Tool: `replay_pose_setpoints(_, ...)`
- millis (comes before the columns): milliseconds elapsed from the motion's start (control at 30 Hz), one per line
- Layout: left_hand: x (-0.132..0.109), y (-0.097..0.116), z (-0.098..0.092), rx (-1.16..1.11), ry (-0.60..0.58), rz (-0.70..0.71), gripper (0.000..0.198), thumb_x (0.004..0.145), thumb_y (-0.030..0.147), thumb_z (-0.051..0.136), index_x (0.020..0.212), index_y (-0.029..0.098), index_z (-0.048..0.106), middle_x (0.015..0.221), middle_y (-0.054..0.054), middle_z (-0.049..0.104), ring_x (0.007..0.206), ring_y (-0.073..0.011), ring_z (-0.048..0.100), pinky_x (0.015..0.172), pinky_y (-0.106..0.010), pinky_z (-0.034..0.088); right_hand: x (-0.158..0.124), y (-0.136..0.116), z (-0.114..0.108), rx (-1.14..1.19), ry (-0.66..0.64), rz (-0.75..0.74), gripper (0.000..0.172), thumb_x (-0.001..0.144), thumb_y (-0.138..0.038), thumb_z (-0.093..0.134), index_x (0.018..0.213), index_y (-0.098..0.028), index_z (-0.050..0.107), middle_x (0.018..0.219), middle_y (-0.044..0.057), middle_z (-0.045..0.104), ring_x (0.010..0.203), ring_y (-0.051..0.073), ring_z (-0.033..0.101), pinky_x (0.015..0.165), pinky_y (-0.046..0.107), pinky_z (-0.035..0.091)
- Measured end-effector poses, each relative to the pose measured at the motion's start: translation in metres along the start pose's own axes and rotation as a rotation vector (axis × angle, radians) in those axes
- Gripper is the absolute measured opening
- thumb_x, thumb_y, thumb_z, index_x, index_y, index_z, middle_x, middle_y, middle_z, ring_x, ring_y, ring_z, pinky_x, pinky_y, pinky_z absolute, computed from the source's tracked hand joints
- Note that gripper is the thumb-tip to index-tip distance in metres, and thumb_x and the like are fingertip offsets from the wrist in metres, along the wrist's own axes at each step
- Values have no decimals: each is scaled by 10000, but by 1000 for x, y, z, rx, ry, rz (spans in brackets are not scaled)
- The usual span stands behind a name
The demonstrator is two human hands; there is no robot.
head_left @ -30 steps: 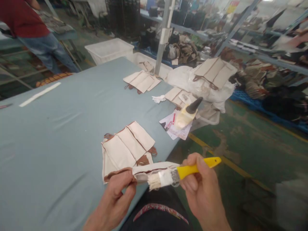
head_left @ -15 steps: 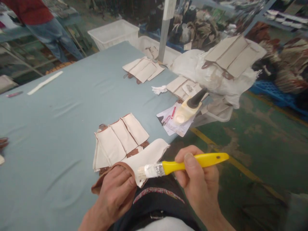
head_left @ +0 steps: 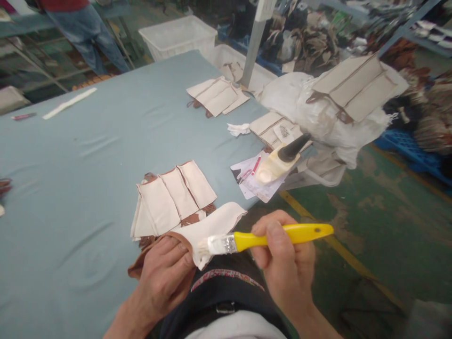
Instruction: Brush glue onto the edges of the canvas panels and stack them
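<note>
My right hand [head_left: 284, 256] is closed round the yellow handle of a paintbrush [head_left: 247, 241]. Its white-coated bristles touch the pale face of a leather piece [head_left: 219, 222], brown on the other side, near the piece's close edge. My left hand [head_left: 167, 266] grips the brown folded edge of that piece at the table's front. Just beyond lies a stack of cream panels [head_left: 176, 195] with brown edges and seams. To the right, a pale yellow bottle [head_left: 273, 169] with a black top stands on a paper sheet [head_left: 243, 181] with a red pen [head_left: 256, 165].
More panel stacks [head_left: 219, 95] lie at the far side of the blue-green table [head_left: 95, 183]. A white plastic bag [head_left: 289, 96] bears another panel stack [head_left: 356, 87] at right. Behind are a white bin [head_left: 176, 37], a metal post [head_left: 254, 52] and a person [head_left: 81, 33].
The camera view has shifted slightly, so the far things sit a little to the right. Both hands keep their grips, and the bristles remain at the leather's near edge.
</note>
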State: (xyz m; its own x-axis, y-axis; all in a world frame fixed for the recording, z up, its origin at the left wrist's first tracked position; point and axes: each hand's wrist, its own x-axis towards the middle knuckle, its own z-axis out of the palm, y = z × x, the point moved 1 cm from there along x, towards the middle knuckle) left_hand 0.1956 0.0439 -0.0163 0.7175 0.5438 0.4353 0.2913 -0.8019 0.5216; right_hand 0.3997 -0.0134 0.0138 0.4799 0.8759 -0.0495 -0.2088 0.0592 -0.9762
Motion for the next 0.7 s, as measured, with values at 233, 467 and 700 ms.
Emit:
replay_pose_setpoints(233,-8,-2,-10,4,24,3,330,837,-58,503,931,242,602,715,-40,661,791,-254,639,683,-376,431,-15,6,9,-24,-44,79,376,1075,-453,611,788,-215,660,448,-92,437,353,67,317,365,174,249)
replay_pose_setpoints(467,-6,0,-18,-18,36,-41,346,881,-88,503,982,231,591,788,-40,692,753,-215,589,717,-338,473,-19,6,19,-77,-59,-122,292,1091,-377,593,857,-228,683,503,-79,509,391,77,438,415,179,345)
replay_pose_setpoints(700,-6,4,-21,-94,37,-86,287,913,-26,480,805,238,516,675,25,559,639,-153,517,621,-269,422,-30,0,14,-120,-76,-103,323,1083,-407,597,838,-218,688,470,-79,494,359,80,383,377,193,299)
